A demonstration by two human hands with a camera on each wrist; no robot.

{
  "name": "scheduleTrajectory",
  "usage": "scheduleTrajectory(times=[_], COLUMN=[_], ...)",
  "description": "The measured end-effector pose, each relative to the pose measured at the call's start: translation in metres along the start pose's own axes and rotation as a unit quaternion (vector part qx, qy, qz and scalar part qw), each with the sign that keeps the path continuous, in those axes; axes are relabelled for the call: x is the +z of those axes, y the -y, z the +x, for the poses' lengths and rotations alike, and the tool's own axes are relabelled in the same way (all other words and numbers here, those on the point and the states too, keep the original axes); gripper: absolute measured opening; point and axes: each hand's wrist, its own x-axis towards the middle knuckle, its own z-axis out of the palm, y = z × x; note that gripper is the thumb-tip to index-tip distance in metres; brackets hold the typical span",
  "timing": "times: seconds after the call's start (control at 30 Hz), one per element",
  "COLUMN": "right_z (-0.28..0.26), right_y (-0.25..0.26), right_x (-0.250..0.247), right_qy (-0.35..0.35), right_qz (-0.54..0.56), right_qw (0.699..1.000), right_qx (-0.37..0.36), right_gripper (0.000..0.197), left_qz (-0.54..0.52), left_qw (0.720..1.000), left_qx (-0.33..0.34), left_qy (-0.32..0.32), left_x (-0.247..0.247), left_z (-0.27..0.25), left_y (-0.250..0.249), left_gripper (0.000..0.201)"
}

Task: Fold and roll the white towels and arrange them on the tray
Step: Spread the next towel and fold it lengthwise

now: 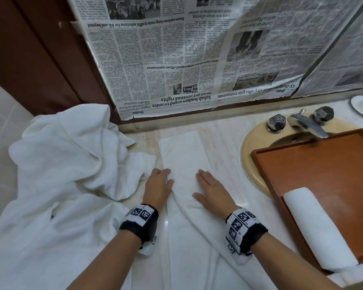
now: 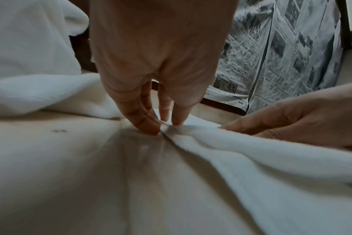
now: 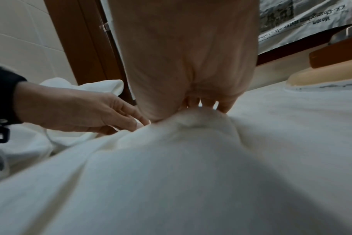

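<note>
Your towel [image 1: 184,164] lies as a long, narrow white strip on the bench [image 1: 224,139], running from 12 to 6 o'clock, smooth beyond your palms and creased nearer you. Your left hand [image 1: 157,185] and right hand [image 1: 213,190] press it flat, fingers straight. At 3 o'clock, one rolled towel [image 1: 316,229] sits in the tray [image 1: 323,164].
</note>
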Motion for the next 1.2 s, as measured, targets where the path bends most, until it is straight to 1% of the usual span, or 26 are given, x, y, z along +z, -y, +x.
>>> scheduleTrajectory(times=[0.13, 0.2, 0.23, 0.27, 0.33, 0.37, 0.43, 0.47, 0.5, 0.53, 0.57, 0.6, 0.67, 0.7, 0.77, 0.83, 0.9, 0.97, 1.03, 1.07, 1.13, 1.2], right_z=[0.02, 0.027, 0.031, 0.032, 0.033, 0.024, -0.004, -0.024, -0.046, -0.068, -0.087, -0.103, -0.118, -0.12, -0.118, -0.117, -0.119, -0.124, -0.126, -0.125, -0.118, -0.113], right_y=[-0.015, -0.017, -0.027, -0.025, -0.02, -0.019, -0.016, -0.014, -0.012, -0.009, -0.005, -0.002, 0.003, 0.005, 0.01, 0.014, 0.021, 0.039, 0.066, 0.079, 0.097, 0.106], right_x=[-0.008, -0.01, -0.017, -0.018, -0.027, -0.029, -0.033, -0.03, -0.026, -0.02, -0.014, -0.007, 0.004, 0.008, 0.006, -0.001, -0.012, -0.021, -0.024, -0.021, -0.002, 0.021], right_qy=[0.008, 0.013, 0.009, 0.015, 0.009, -0.01, -0.107, -0.162, -0.199, -0.208, -0.185, -0.139, -0.046, -0.022, -0.011, -0.011, -0.019, -0.032, -0.037, -0.032, 0.002, 0.054], right_qz=[-0.006, -0.012, -0.016, -0.01, 0.04, 0.078, 0.131, 0.131, 0.119, 0.113, 0.111, 0.102, 0.05, 0.03, 0.033, 0.064, 0.107, 0.132, 0.134, 0.127, 0.099, 0.076], right_qw=[1.0, 0.999, 0.999, 0.999, 0.999, 0.997, 0.985, 0.978, 0.973, 0.972, 0.976, 0.984, 0.996, 0.997, 0.996, 0.992, 0.989, 0.989, 0.99, 0.991, 0.995, 0.995], right_qx=[0.021, 0.027, 0.027, 0.028, 0.025, 0.027, 0.025, 0.021, 0.016, 0.013, 0.019, 0.034, 0.065, 0.073, 0.088, 0.106, 0.101, 0.053, 0.001, -0.013, -0.01, 0.023], right_gripper=[0.076, 0.079, 0.081, 0.082, 0.083, 0.081, 0.069, 0.059, 0.049, 0.041, 0.038, 0.038, 0.035, 0.029, 0.016, 0.016, 0.019, 0.019, 0.016, 0.014, 0.013, 0.021], left_qz=[0.006, 0.003, 0.005, 0.009, -0.002, -0.011, -0.026, -0.028, -0.032, -0.035, -0.036, -0.039, -0.05, -0.053, -0.053, -0.041, -0.036, -0.038, -0.046, -0.048, -0.05, -0.057], left_qw=[1.0, 1.0, 1.0, 1.0, 0.999, 0.999, 0.999, 0.999, 0.999, 0.999, 0.999, 0.999, 0.998, 0.998, 0.998, 0.999, 0.999, 0.999, 0.998, 0.998, 0.998, 0.997], left_qx=[0.012, -0.003, -0.003, -0.007, -0.016, -0.023, -0.027, -0.029, -0.028, -0.026, -0.021, -0.017, -0.017, -0.018, -0.018, -0.018, -0.02, -0.021, -0.028, -0.029, -0.034, -0.045], left_qy=[-0.018, -0.021, -0.025, -0.025, -0.028, -0.022, -0.007, -0.003, -0.005, -0.006, -0.009, -0.011, -0.016, -0.017, -0.013, -0.008, -0.013, -0.016, -0.012, -0.009, -0.007, -0.007], left_x=[0.007, 0.009, 0.012, 0.012, 0.012, 0.014, 0.017, 0.018, 0.018, 0.017, 0.016, 0.015, 0.013, 0.014, 0.014, 0.015, 0.015, 0.012, 0.009, 0.008, 0.005, 0.002], left_z=[0.02, 0.027, 0.033, 0.031, 0.024, 0.016, 0.0, -0.006, -0.009, -0.012, -0.013, -0.014, -0.015, -0.016, -0.019, -0.021, -0.021, -0.021, -0.021, -0.021, -0.022, -0.023], left_y=[-0.017, -0.022, -0.033, -0.033, -0.034, -0.034, -0.03, -0.027, -0.024, -0.02, -0.017, -0.016, -0.016, -0.016, -0.018, -0.019, -0.018, -0.019, -0.018, -0.018, -0.018, -0.018], left_gripper=[0.039, 0.04, 0.042, 0.045, 0.051, 0.052, 0.052, 0.05, 0.049, 0.048, 0.046, 0.045, 0.041, 0.038, 0.033, 0.03, 0.029, 0.028, 0.028, 0.027, 0.027, 0.03])
